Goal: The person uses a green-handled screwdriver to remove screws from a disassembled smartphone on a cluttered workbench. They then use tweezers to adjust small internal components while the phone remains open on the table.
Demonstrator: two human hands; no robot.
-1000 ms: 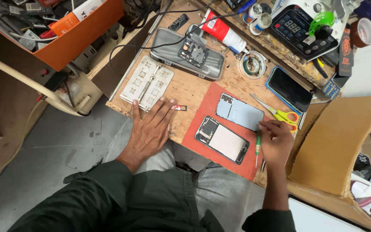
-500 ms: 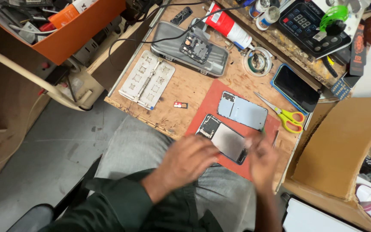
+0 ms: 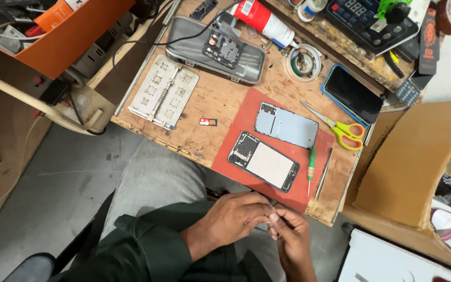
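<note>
My left hand [image 3: 234, 218] and my right hand [image 3: 289, 237] meet over my lap, just below the table's front edge. Their fingertips pinch together at one spot; whatever sits between them is too small to make out. Nearest on the table is an opened phone [image 3: 263, 161] with its insides showing, lying on a red mat [image 3: 244, 115]. Its blue-grey back cover [image 3: 286, 124] lies beyond it. A green-handled screwdriver [image 3: 311, 162] and a thin metal tool [image 3: 323, 172] lie at the mat's right edge.
A small card tray [image 3: 208, 121] lies on the wooden table [image 3: 212, 99]. Also there: a white slotted jig [image 3: 163, 91], a grey heating plate [image 3: 215, 49], yellow-green scissors [image 3: 340, 130], a dark-screened phone [image 3: 352, 94]. A cardboard wall [image 3: 418, 162] stands right, an orange bin [image 3: 53, 31] left.
My left hand lifted off the table and my right hand left the screwdriver on the mat. Both drew back to my lap and came together.
</note>
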